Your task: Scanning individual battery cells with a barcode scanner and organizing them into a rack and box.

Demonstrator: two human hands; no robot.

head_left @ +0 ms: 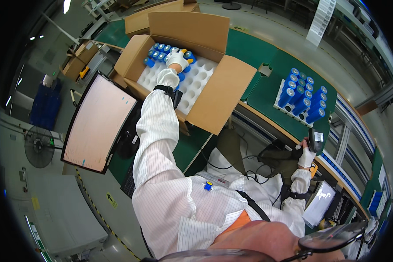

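and here's the left hand (176, 59), white-gloved with yellow fingertips, deep inside the open cardboard box (225, 94) at the upper middle of the frame! its fingers are closed around a blue cylinder (188, 55), right above the white foam tray (192, 89) with its round holes. more cylinders (156, 55) crowd the far left corner of that tray, while plenty of holes toward the near right side show bare.

over to the right of the frame, and the right hand (307, 158), gloved too with bare fingertips, is wrapped around the grip of a black handheld scanner (315, 140), just by the edge of the green table (257, 48). just above it in the picture, a white rack (278, 105) carries a cluster of upright blue cells (299, 94), in rows with a gap between. at the left, a lit monitor (98, 124) stands tilted beside the box, a fan (39, 146) farther out.
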